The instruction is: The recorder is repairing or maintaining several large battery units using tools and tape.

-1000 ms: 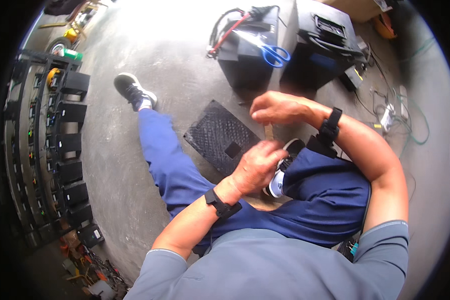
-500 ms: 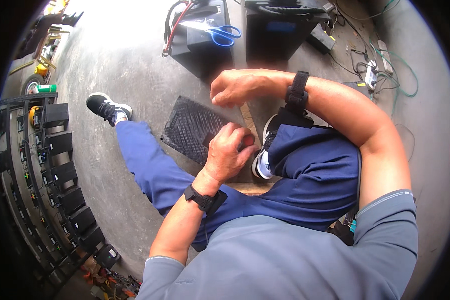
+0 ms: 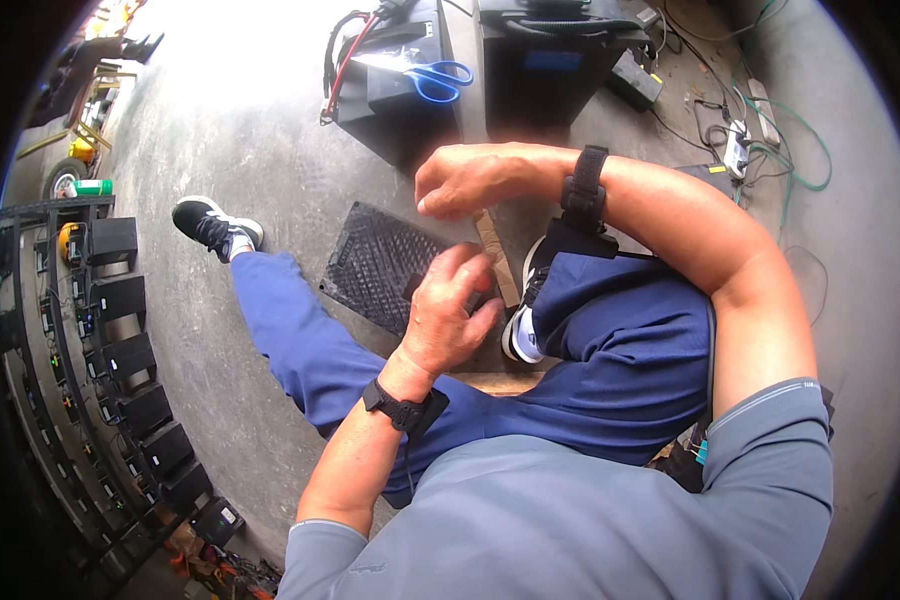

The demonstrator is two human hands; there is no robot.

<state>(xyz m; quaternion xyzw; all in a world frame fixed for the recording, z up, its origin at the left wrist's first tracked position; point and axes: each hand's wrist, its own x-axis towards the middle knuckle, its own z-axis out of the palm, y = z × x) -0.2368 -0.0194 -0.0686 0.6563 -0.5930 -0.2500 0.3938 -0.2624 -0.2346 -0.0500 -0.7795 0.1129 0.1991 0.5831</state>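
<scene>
Sitting on a rough grey concrete floor (image 3: pixel 220 150), the person has both hands up before the knees. The left hand (image 3: pixel 450 315) is curled, fingers together and thumb pressed in, closed round a small dark object that is almost wholly hidden in the grip; what it is cannot be told. The right hand (image 3: pixel 470 180) reaches across from the right, fingertips pinched together at the upper end of a thin, flat cardboard strip (image 3: pixel 495 258), brown and matt, which slants down between the two hands toward the white-soled shoe (image 3: pixel 525 310). Just behind the hands lies a black rubber mat (image 3: pixel 375 262), square with a fine ribbed grid. Farther off stand two boxy black batteries (image 3: pixel 400 90), blue-handled scissors (image 3: pixel 440 80) lying on the nearer one. Both wrists carry black straps, and the trousers are smooth blue cloth.
</scene>
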